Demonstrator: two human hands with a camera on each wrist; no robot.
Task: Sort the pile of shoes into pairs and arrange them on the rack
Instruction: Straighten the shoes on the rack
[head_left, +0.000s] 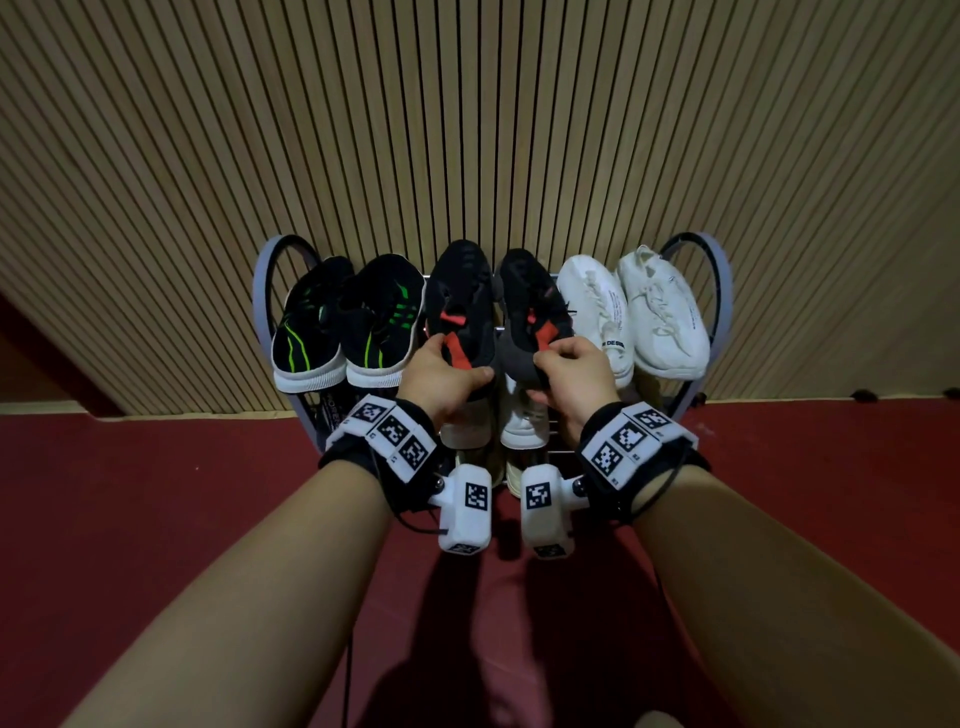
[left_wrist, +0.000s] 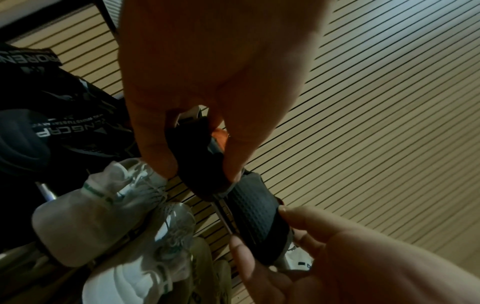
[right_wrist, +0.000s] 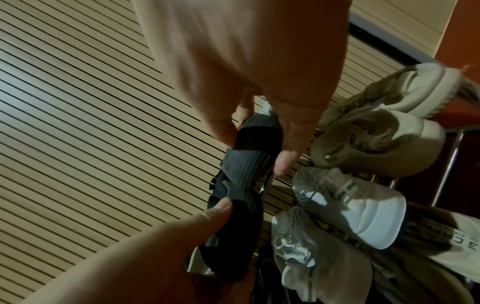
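Six shoes on the rack's top tier, toes toward the slatted wall: black-green pair at left, black-red pair in the middle, white pair at right. Left hand grips the heel of the left black-red shoe, thumb on the inner side, fingers curled over the collar. Right hand pinches the heel of the right black-red shoe, fingers curled round the back, thumb under. Both shoes sit side by side, nearly touching, heels lifted slightly off the bars or resting, can't tell. Wrist views show the dark textured heels clamped between thumbs and fingers. Lower tier holds white sneakers with green trim, beige ones further along, black shoe with white lettering. Red floor below.
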